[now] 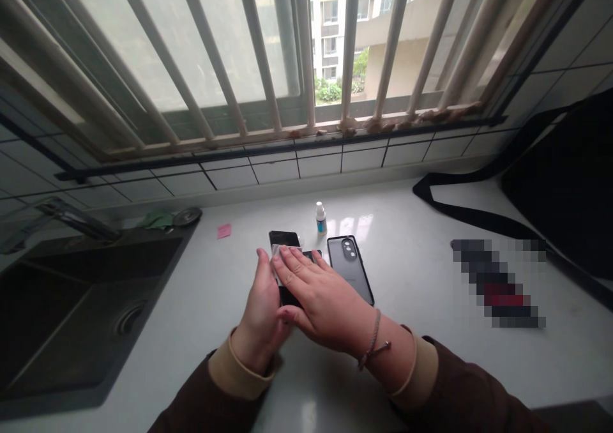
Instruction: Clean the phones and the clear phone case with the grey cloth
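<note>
A black phone (290,297) lies under my hands, most of its face covered. My left hand (261,305) grips its left edge, thumb pointing up along the side; the other fingers are hidden. My right hand (318,292) rests flat over the phone with fingers stretched out, pressing a thin white wipe (276,252) against it. Past the fingertips shows a dark glossy rectangle (284,237); I cannot tell if it is the same phone. Another dark edge (314,254) peeks out by the right fingers. Right of them lies a dark phone case (352,270) with camera cutouts.
A small white-capped bottle (320,219) stands behind the case. A pink paper slip (223,230) lies on the white counter (215,356). At left is a dark sink (71,331) with a faucet (79,219). A black bag (565,165), its strap and a blurred-out item (498,286) are at right.
</note>
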Tool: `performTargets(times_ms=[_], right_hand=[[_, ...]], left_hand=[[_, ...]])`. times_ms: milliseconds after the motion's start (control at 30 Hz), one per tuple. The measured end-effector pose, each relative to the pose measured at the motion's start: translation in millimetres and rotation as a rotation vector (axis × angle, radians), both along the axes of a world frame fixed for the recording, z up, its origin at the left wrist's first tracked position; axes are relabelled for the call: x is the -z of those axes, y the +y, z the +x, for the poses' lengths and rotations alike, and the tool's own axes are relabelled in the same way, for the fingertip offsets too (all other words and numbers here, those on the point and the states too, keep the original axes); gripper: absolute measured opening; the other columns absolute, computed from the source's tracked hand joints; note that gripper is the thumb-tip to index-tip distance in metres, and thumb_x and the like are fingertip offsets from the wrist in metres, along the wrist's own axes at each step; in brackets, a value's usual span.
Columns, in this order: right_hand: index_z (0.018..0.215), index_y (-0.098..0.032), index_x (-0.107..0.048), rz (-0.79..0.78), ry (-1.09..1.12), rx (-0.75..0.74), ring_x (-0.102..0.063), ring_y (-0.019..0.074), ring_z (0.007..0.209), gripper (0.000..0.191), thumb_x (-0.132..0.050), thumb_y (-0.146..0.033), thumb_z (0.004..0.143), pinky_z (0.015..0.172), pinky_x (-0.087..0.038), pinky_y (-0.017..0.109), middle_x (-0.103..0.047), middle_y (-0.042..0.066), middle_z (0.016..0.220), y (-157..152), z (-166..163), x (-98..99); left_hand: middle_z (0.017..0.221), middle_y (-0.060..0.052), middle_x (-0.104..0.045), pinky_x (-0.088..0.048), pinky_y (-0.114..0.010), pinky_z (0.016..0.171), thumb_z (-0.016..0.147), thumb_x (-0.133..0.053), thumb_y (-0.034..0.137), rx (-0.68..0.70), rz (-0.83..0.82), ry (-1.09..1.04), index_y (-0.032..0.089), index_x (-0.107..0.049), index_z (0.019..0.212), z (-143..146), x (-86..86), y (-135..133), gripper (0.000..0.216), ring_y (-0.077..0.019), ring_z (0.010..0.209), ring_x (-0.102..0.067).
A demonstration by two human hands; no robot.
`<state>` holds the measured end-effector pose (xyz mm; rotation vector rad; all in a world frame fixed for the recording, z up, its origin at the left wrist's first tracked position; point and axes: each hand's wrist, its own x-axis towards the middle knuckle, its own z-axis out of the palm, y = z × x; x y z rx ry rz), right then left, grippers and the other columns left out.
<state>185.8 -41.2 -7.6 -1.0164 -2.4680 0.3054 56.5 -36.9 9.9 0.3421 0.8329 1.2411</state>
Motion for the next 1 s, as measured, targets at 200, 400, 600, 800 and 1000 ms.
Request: performTargets(times_ms=[200,400,600,800,1000], right_hand=[[0.172,-0.013,-0.021,-0.024,0.041,0.098,-0.021,0.0342,0.166,0.078,-0.044,-0.055,0.111,0.131,-0.028,0.063,-0.018,0.014,0.178,0.3,0.7,-1.8],[0.172,-0.009,-0.022,-0.020,0.073,0.207,-0.019,0.0340,0.166,0.075,-0.038,-0.052,0.113,0.132,-0.026,0.063,-0.016,0.015,0.178,3.4,2.1,1.3],[0.168,-0.005,-0.032,0.014,0.135,0.265,-0.031,0.0343,0.163,0.070,-0.039,-0.046,0.113,0.129,-0.036,0.061,-0.031,0.020,0.173,5.9,3.2,3.9],[0.166,-0.006,-0.039,0.042,0.186,0.205,-0.035,0.0339,0.161,0.069,-0.045,-0.047,0.111,0.129,-0.038,0.057,-0.036,0.018,0.172,3.8,4.4,1.8],[0.162,-0.009,-0.047,0.048,0.172,0.064,-0.038,0.0316,0.160,0.066,-0.051,-0.049,0.110,0.133,-0.034,0.051,-0.042,0.017,0.169,0.2,1.2,1.2]], left_hand=[[0.153,-0.009,-0.065,-0.040,-0.037,0.127,0.110,-0.039,0.059,0.083,0.022,-0.010,0.021,-0.070,0.140,6.1,0.8,-4.0,0.057,-0.0238,0.146,-0.057],[0.164,-0.001,-0.054,-0.030,-0.037,0.132,0.106,-0.049,0.064,0.178,0.088,0.082,0.033,-0.064,0.150,1.6,14.5,-3.2,0.056,-0.0234,0.156,-0.044],[0.167,-0.004,-0.049,-0.020,-0.035,0.134,0.105,-0.048,0.066,0.203,0.175,0.269,0.029,-0.061,0.153,-0.3,20.9,-1.2,0.062,-0.0233,0.160,-0.036],[0.166,-0.004,-0.051,-0.020,-0.038,0.135,0.105,-0.047,0.066,0.190,0.178,0.212,0.030,-0.059,0.155,-0.2,19.0,-3.5,0.063,-0.0249,0.160,-0.037],[0.147,-0.017,-0.068,-0.036,-0.042,0.129,0.106,-0.040,0.069,0.139,0.010,0.019,0.015,-0.071,0.136,-1.4,6.5,-1.8,0.069,-0.0294,0.146,-0.057]])
